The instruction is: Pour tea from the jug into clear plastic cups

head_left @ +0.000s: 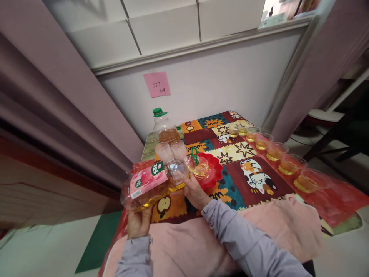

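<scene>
A big clear plastic juice bottle with a pink label is tilted on its side, its neck end pointing right. My left hand is closed under its base end. My right hand grips the bottle near its shoulder. Yellow juice lies along the bottle's lower side. By the neck is a green loop. Beyond the right hand, a clear cup with some yellow liquid stands on a red scalloped plate. The bottle's mouth is close to that cup; whether juice is flowing I cannot tell.
Two stacks of clear cups stand behind the bottle. Further back is a second bottle with a green cap. Several cups of yellow juice line the right side. Patterned mats and a pink cloth cover the table.
</scene>
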Action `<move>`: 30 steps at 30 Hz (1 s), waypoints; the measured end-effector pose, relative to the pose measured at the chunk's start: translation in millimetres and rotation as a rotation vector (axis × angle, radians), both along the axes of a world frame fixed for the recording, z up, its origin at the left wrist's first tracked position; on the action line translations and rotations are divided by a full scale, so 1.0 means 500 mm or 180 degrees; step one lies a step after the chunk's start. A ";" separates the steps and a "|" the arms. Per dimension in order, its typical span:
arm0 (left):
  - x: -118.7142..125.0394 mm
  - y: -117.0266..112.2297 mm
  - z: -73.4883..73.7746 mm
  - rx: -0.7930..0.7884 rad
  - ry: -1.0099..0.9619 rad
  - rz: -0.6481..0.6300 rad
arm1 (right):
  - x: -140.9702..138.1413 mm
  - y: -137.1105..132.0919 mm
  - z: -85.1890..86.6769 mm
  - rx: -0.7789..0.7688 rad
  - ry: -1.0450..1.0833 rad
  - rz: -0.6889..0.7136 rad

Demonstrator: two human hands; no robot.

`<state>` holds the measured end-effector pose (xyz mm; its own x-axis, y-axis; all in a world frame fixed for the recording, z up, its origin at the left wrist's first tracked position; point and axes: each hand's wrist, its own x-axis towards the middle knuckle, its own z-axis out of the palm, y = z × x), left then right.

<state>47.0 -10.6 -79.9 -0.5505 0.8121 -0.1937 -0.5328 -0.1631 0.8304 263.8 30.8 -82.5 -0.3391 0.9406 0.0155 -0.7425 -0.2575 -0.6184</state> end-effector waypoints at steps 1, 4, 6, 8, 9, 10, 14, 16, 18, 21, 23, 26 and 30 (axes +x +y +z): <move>-0.001 0.000 -0.001 -0.0004 -0.0008 0.0004 | 0.000 0.000 0.000 -0.0004 -0.0006 0.0001; -0.003 0.001 -0.004 0.0024 0.0001 0.0000 | 0.000 0.000 -0.001 -0.0015 0.0016 -0.0009; -0.005 0.001 -0.006 0.0003 0.0008 0.0004 | 0.000 0.001 -0.003 -0.0013 0.0042 -0.0001; -0.006 0.001 -0.007 -0.0032 -0.0012 -0.0004 | -0.001 0.002 -0.005 -0.0023 0.0054 -0.0003; -0.006 0.000 -0.007 -0.0038 -0.0024 -0.0009 | -0.002 0.002 -0.006 -0.0031 0.0060 -0.0011; -0.006 0.000 -0.007 -0.0033 -0.0028 -0.0012 | -0.002 0.003 -0.008 -0.0035 0.0068 -0.0014; -0.008 0.000 -0.010 -0.0022 -0.0023 0.0000 | -0.003 0.004 -0.011 -0.0044 0.0094 0.0000; -0.010 0.001 -0.012 0.0001 0.0011 -0.0017 | -0.003 0.003 -0.012 -0.0036 0.0094 0.0000; -0.011 0.001 -0.015 0.0043 0.0059 -0.0046 | -0.003 0.003 -0.012 -0.0018 0.0101 -0.0006; -0.010 0.002 -0.015 0.0070 0.0097 -0.0079 | -0.003 0.003 -0.012 -0.0018 0.0092 -0.0009; -0.009 0.002 -0.013 0.0076 0.0107 -0.0076 | -0.003 0.004 -0.012 -0.0023 0.0074 -0.0001; -0.009 0.002 -0.013 0.0083 0.0070 -0.0082 | -0.004 0.004 -0.013 -0.0016 0.0065 0.0007; -0.015 0.003 -0.019 0.0058 0.0029 -0.0083 | -0.006 0.004 -0.016 0.0001 0.0079 -0.0009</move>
